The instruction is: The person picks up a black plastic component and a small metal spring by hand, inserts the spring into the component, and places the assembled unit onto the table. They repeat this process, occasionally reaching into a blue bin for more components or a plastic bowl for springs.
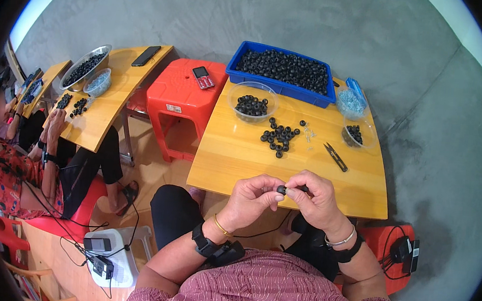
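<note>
Just beyond the near edge of the table, both hands meet with fingertips pinched. My left hand (253, 201) is closed on a small black round part (281, 190) between thumb and forefinger. My right hand (319, 203) is closed too, its thumb against that part, and a second black piece (303, 188) shows between its fingers. Ahead of them lies a loose cluster of black round parts (279, 135), some with a hole visible. Small clear pieces (309, 133) are scattered beside it. Black thread snips (336, 157) rest to the right.
Behind stand a blue tray (282, 88) heaped with black parts, a clear bowl (236, 109) and a smaller tub (369, 139) of them. Light-blue bits fill a container (351, 104). A red stool (180, 92) holds a phone (203, 77). Another person (29, 182) works leftward.
</note>
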A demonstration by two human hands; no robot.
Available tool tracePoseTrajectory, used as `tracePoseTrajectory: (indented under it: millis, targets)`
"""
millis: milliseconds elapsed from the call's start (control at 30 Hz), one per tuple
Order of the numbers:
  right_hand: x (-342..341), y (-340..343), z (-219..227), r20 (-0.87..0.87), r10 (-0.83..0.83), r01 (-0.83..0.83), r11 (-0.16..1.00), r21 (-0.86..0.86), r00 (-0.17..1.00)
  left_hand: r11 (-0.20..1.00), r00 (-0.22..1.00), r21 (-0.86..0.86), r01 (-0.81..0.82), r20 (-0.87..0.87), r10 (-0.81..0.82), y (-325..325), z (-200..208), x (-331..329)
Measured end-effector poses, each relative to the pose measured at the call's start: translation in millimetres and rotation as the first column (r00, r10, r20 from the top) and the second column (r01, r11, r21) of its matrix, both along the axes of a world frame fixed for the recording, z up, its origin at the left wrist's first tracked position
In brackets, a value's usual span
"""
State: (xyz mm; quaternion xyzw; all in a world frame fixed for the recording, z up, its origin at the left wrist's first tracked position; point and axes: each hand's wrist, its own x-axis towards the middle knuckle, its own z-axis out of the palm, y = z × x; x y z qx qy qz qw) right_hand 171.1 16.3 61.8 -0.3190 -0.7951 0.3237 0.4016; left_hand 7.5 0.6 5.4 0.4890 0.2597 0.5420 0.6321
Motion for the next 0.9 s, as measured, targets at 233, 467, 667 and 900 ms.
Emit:
tracePoseTrajectory:
  millis: [233, 467, 667, 900]
  targets:
    - [1, -5, -8, 0.066, -0.018, 0.011, 0.993, 0.114, 0.998, 0.985, 0.988, -0.161, 0.069, 0.149, -0.045, 4, -9, -2]
    - [29, 23, -46, -0.184, -0.106, 0.045, 0.951, -0.307, 0.977, 0.978, 0.967, -0.167, 0.123, 0.240, -0.080, 8, -10, -2]
    - [22, 26, -29, -0.563, -0.366, -0.224, 0.656, -0.721, 0.741, 0.979, 0.977, -0.172, 0.113, 0.196, -0.078, 7, -9, -3]
    - [27, 31, -49, -0.617, -0.335, -0.376, 0.561, -0.738, 0.712, 0.979, 0.986, -0.186, 0.084, 0.155, -0.055, 5, -13, 2]
